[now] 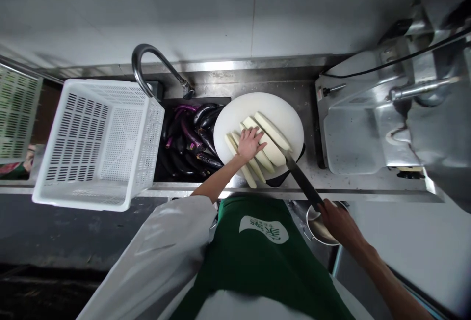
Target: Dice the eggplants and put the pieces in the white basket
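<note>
Several pale, peeled eggplant slices lie fanned on a round white cutting board. My left hand rests flat on the slices with its fingers spread. My right hand grips the handle of a long knife, whose blade points up and left onto the slices. Whole purple eggplants fill the sink just left of the board.
A white perforated plastic crate sits left of the sink, under a curved steel faucet. A steel slicing machine stands at the right. A metal bowl sits below the counter edge near my right hand. Another crate is far left.
</note>
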Tool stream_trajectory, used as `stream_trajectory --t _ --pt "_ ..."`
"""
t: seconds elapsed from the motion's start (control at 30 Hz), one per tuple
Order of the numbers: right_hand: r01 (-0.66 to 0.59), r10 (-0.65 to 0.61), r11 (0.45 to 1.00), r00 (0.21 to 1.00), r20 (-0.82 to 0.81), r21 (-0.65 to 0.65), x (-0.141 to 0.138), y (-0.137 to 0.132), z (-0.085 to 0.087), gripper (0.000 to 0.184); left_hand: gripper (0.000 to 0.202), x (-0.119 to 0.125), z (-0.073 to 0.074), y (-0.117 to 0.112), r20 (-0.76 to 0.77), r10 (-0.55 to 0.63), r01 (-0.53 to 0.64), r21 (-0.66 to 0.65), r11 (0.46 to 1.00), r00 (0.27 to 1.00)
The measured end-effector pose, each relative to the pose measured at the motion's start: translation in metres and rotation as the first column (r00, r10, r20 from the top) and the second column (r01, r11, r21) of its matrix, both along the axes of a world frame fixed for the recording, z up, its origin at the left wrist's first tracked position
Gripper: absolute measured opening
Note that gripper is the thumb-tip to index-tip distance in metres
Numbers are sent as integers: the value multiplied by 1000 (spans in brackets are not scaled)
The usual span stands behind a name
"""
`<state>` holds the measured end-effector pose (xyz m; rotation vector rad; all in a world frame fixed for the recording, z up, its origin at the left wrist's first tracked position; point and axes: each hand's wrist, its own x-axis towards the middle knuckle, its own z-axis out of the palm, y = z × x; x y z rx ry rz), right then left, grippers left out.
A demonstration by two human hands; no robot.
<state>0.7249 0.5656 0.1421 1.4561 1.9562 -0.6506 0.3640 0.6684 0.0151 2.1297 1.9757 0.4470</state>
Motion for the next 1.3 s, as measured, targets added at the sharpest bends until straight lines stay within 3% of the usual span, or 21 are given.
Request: stream_trajectory --t 0.1,0.27,0.43,0.57,0.83,0.97,1.3 --pt "22 -24 997 999 22 77 -13 6 7 31 33 -5 1 -4 105 45 -55 96 994 993" --pt "-84 88 978 996 -12 190 -89 55 2 32 22 -12 8 -7 225 108 -165 255 953 968" --pt "-194 202 957 979 -18 216 -154 89 -5 34 27 -10 5 0 73 82 -88 90 992 994" --pt "-243 254 943 967 -20 227 -171 100 -8 35 31 -8 0 9 -12 48 -49 -73 996 999" --pt "-194 210 964 974 -79 181 -209 130 -4 41 34 -9 -2 13 -12 38 -39 -107 993 999" --pt "-192 202 971 978 -60 140 -187 120 1 36 33 -10 -4 13 5 36 -35 -112 993 999" --pt "-118 124 989 990 68 -86 -42 16 -2 30 28 -4 -2 17 -1 74 -73 -118 990 997"
